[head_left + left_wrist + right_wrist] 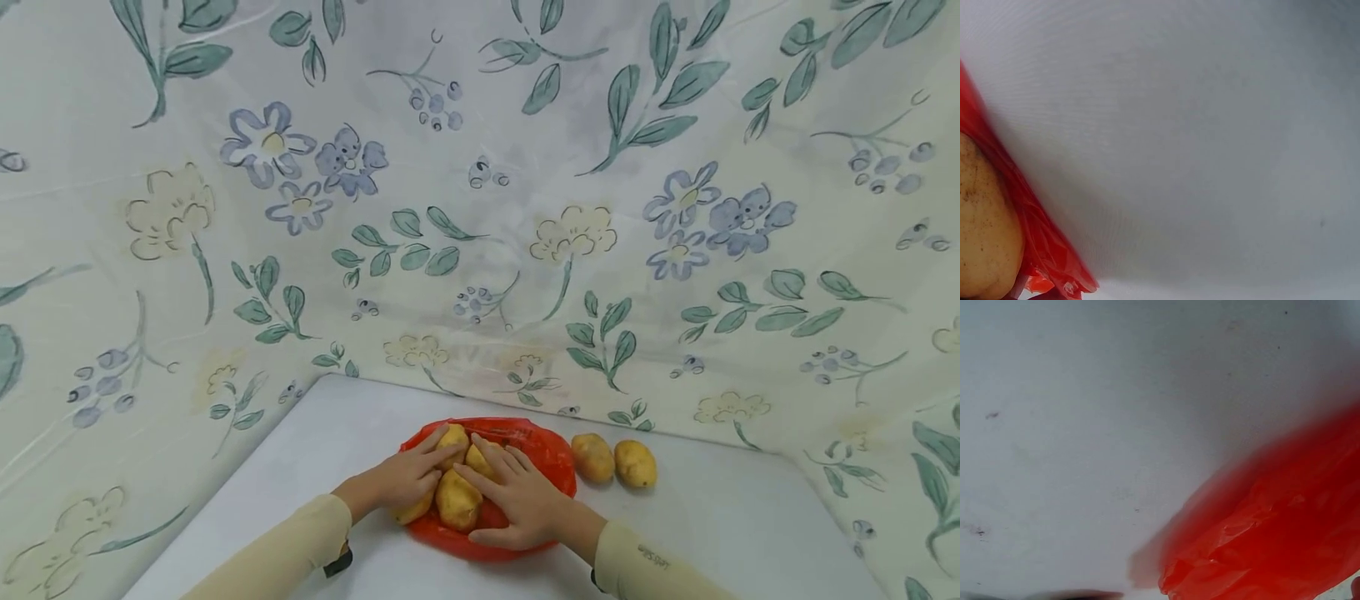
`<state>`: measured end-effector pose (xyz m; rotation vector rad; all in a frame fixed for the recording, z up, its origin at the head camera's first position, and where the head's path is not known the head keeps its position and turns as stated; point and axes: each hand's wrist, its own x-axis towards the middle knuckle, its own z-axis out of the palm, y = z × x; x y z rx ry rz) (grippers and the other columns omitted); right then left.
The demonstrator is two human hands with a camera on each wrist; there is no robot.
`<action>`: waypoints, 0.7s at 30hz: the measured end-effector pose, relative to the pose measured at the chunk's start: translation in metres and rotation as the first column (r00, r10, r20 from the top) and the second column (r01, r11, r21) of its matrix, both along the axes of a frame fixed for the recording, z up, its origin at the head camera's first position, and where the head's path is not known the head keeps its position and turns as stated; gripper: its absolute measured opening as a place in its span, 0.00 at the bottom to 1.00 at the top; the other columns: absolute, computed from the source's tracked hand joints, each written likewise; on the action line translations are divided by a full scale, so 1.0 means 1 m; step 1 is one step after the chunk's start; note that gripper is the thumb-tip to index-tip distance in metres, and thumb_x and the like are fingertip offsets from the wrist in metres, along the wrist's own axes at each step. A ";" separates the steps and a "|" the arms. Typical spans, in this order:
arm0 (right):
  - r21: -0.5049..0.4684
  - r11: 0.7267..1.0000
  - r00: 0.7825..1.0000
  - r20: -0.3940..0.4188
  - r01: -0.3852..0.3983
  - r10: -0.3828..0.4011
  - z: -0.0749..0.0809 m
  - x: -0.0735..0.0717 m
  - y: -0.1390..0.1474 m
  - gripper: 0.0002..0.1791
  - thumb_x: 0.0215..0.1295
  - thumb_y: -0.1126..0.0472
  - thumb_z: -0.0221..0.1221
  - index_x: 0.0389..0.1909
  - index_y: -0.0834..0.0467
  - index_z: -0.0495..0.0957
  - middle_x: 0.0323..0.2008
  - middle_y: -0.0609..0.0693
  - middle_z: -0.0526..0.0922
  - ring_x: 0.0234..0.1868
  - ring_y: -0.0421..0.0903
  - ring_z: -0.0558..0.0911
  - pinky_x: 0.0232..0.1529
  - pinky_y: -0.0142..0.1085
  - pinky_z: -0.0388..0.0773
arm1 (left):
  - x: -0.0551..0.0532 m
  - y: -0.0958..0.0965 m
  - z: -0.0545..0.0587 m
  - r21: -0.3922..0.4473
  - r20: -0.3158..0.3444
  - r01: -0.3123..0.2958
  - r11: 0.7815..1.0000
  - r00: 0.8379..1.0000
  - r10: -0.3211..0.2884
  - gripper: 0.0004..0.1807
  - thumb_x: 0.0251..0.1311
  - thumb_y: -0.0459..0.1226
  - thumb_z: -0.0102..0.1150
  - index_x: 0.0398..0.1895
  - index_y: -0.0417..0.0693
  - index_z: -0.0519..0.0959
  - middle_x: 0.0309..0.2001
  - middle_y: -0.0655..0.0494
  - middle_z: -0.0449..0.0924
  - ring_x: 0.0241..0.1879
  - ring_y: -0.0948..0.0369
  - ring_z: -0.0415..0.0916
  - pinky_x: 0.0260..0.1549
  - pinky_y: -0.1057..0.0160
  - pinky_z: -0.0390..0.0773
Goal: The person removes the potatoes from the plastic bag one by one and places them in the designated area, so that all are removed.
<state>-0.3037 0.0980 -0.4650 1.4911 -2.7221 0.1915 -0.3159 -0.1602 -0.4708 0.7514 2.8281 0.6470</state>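
Over on the left, a pale sleeve (277,546) runs in to the left hand (401,481), fingers stretched out and apart, resting over the clustered potatoes (457,502). There they are, bunched on the left part of the red plastic (551,462), which lies crinkled on the white worktop (315,450). Next along, the right hand (522,504), fingers straight and spread, reaching leftward onto the same bunch. And just beside the plastic's far right edge, a loose potato (592,457), then another potato (635,463), side by side!
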 end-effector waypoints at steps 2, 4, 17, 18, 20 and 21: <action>0.005 1.000 1.000 -0.001 -0.018 0.018 -0.002 -0.001 -0.004 0.46 0.66 0.27 0.43 0.79 0.36 0.37 0.80 0.52 0.31 0.80 0.52 0.42 0.74 0.63 0.50 | 0.001 -0.002 0.001 0.008 0.005 -0.003 1.000 1.000 0.003 0.30 0.72 0.41 0.40 0.77 0.67 0.57 0.81 0.51 0.42 0.69 0.41 0.65 0.63 0.33 0.66; 0.006 1.000 1.000 0.011 -0.024 0.024 -0.002 -0.001 -0.007 0.45 0.66 0.27 0.41 0.79 0.35 0.37 0.80 0.51 0.31 0.80 0.51 0.41 0.74 0.63 0.50 | 0.002 -0.003 0.001 0.013 0.007 -0.011 1.000 1.000 0.011 0.31 0.72 0.41 0.41 0.77 0.70 0.57 0.81 0.51 0.42 0.69 0.41 0.65 0.62 0.32 0.66; 0.035 0.999 0.998 0.055 -0.022 0.020 -0.003 0.005 -0.011 0.42 0.68 0.29 0.41 0.78 0.32 0.37 0.81 0.48 0.32 0.80 0.51 0.43 0.74 0.63 0.46 | 0.003 -0.001 0.001 0.029 0.032 -0.013 1.000 0.999 0.012 0.29 0.72 0.42 0.42 0.76 0.66 0.59 0.81 0.52 0.42 0.69 0.41 0.65 0.63 0.32 0.65; 0.037 0.999 0.998 0.054 -0.021 0.019 -0.003 0.005 -0.011 0.42 0.68 0.29 0.41 0.78 0.32 0.37 0.81 0.48 0.32 0.80 0.51 0.43 0.75 0.63 0.46 | 0.003 -0.001 0.001 0.029 0.030 -0.009 1.000 1.000 0.008 0.29 0.72 0.42 0.42 0.76 0.66 0.59 0.81 0.51 0.42 0.69 0.41 0.65 0.63 0.32 0.65; 0.039 0.999 0.998 0.058 -0.020 0.017 -0.003 0.005 -0.012 0.42 0.67 0.29 0.41 0.78 0.31 0.37 0.81 0.47 0.32 0.80 0.51 0.43 0.75 0.63 0.45 | 0.002 -0.001 0.001 0.030 0.026 -0.003 1.000 1.000 0.002 0.29 0.72 0.41 0.42 0.76 0.66 0.59 0.81 0.51 0.42 0.69 0.41 0.65 0.63 0.32 0.65; 0.039 0.999 0.998 0.060 -0.019 0.016 -0.003 0.005 -0.012 0.42 0.67 0.29 0.41 0.78 0.31 0.37 0.81 0.47 0.31 0.80 0.51 0.43 0.75 0.63 0.45 | 0.001 -0.001 0.001 0.030 0.027 -0.003 1.000 1.000 0.002 0.29 0.72 0.41 0.42 0.76 0.66 0.59 0.81 0.51 0.42 0.70 0.41 0.65 0.63 0.32 0.65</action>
